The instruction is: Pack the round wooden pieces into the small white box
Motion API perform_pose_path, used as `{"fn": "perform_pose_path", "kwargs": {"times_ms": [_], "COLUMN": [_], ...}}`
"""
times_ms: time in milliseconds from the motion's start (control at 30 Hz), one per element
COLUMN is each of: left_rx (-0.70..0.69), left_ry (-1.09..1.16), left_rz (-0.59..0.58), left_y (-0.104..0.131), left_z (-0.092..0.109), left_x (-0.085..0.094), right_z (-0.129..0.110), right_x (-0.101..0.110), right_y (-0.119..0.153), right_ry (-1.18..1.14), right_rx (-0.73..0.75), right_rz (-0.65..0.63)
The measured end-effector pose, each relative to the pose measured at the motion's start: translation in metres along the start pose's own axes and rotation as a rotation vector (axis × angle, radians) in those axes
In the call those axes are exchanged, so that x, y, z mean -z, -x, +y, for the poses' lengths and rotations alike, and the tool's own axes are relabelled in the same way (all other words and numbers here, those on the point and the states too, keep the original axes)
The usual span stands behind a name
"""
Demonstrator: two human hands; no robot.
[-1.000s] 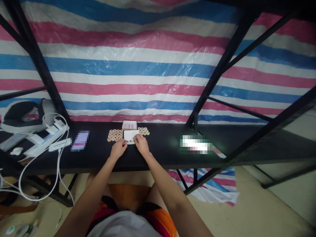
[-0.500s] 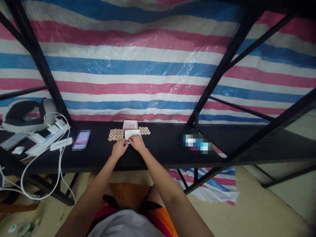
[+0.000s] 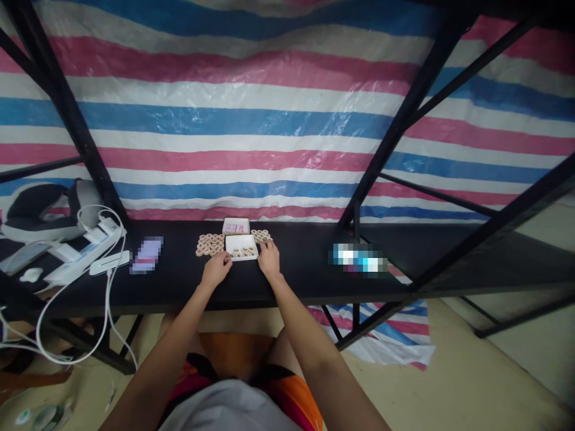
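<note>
A white open box sits on the black tabletop, with several round wooden Chinese chess pieces lying along its near side. My left hand is closed at the box's left front corner, its fingertips against the edge. Just right of the box, my right hand has its fingers bent down onto the near end of a small group of chess pieces; its fingertips are pinched there, partly hidden. A larger group of pieces with reddish marks lies in rows left of the box.
Behind the box stands a white box lid with red print. Left are a blurred phone, a power strip with white cables and a neck pillow. A blurred object lies right, near the black frame posts.
My right hand has moved from over the box to its right side, uncovering the pieces inside. My left hand has stayed at the left front corner.
</note>
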State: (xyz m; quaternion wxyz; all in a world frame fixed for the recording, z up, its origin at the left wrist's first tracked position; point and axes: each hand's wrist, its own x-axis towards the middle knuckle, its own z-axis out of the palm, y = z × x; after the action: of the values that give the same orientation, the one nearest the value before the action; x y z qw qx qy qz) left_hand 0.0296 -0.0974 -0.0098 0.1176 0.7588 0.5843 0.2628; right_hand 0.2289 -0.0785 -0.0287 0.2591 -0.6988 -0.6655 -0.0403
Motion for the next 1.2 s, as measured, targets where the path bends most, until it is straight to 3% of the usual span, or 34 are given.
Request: {"fn": "perform_pose_path", "kwargs": {"times_ms": [300, 1200], "left_rx": [0.004, 0.011], "left_ry": [0.000, 0.008], "left_rz": [0.010, -0.001], "left_y": [-0.0003, -0.0002], "left_z": [-0.0022, -0.0019], "left_x": [-0.0019, -0.0012], "right_z": [0.0027, 0.0005], "right_x": [-0.0078, -0.0053], "right_y": [-0.0006, -0.0041], "right_ry": [0.037, 0.057], "right_rx": [-0.009, -0.066], "right_rz": [-0.123, -0.176]}}
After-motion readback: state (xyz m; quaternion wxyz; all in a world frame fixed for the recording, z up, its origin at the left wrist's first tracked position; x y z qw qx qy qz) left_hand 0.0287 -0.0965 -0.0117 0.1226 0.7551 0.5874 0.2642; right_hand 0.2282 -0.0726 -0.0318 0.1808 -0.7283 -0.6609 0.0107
